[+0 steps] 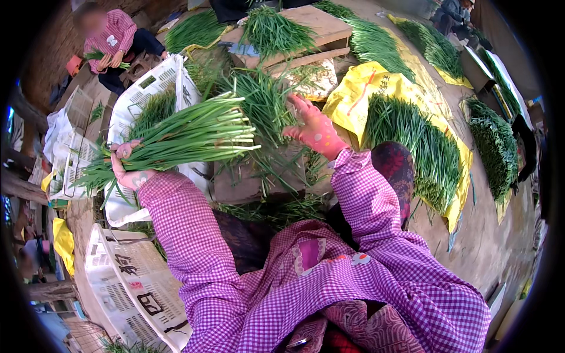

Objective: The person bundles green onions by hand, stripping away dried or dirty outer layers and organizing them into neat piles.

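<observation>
In a pink glove, my left hand is closed around the leafy end of a thick bunch of green garlic chives. The bunch lies almost level, its pale cut stem ends pointing right, over the edge of a white plastic crate with more greens inside. My right hand, gloved in pink with dots, is held up with fingers spread and nothing in it. Just left of it, loose chives spread across a low wooden block.
A wooden stand bears a chive heap. To the right, chives lie on a yellow woven sack. Another white crate is at lower left. A seated person holds greens at upper left; another person sits at upper right.
</observation>
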`<action>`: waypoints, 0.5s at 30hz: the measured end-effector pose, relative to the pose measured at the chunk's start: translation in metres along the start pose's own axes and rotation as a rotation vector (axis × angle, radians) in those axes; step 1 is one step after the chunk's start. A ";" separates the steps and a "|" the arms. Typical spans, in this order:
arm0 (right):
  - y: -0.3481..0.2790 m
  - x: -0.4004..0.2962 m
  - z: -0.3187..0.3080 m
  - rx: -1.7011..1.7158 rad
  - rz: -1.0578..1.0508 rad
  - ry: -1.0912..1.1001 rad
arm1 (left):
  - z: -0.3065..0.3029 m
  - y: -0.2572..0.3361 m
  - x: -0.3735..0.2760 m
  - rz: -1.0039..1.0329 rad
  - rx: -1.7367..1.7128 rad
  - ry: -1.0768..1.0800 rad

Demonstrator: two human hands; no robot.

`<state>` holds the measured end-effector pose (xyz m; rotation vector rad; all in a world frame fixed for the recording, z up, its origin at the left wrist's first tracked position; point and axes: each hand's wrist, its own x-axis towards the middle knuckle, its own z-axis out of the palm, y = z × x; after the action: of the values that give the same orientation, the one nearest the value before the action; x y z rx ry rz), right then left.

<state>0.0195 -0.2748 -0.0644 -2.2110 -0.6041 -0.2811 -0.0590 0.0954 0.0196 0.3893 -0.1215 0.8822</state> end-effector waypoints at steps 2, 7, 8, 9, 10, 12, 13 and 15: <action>-0.019 0.004 0.004 -0.051 -0.041 0.098 | 0.019 -0.012 -0.016 -0.026 0.135 0.043; -0.021 0.000 0.019 -0.235 -0.075 -0.127 | 0.023 -0.026 -0.022 -0.077 0.208 -0.126; -0.021 -0.002 0.021 -0.208 -0.054 -0.045 | 0.025 -0.025 -0.024 -0.079 0.197 -0.121; -0.016 -0.003 0.020 -0.231 0.007 -0.044 | 0.028 -0.023 -0.026 -0.079 0.186 -0.116; -0.007 -0.004 0.019 -0.253 0.068 -0.044 | 0.033 -0.020 -0.028 -0.059 0.187 -0.127; 0.012 -0.005 0.014 -0.361 0.174 -0.091 | 0.028 -0.009 -0.024 -0.031 0.120 -0.110; 0.027 -0.006 0.012 -0.452 0.211 -0.242 | 0.029 -0.006 -0.025 0.019 0.152 -0.086; 0.045 -0.010 0.008 -0.626 0.277 -0.551 | 0.030 -0.005 -0.026 0.042 0.211 -0.072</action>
<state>0.0339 -0.2965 -0.1030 -2.9721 -0.5264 0.3485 -0.0705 0.0621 0.0393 0.6179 -0.1036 0.9256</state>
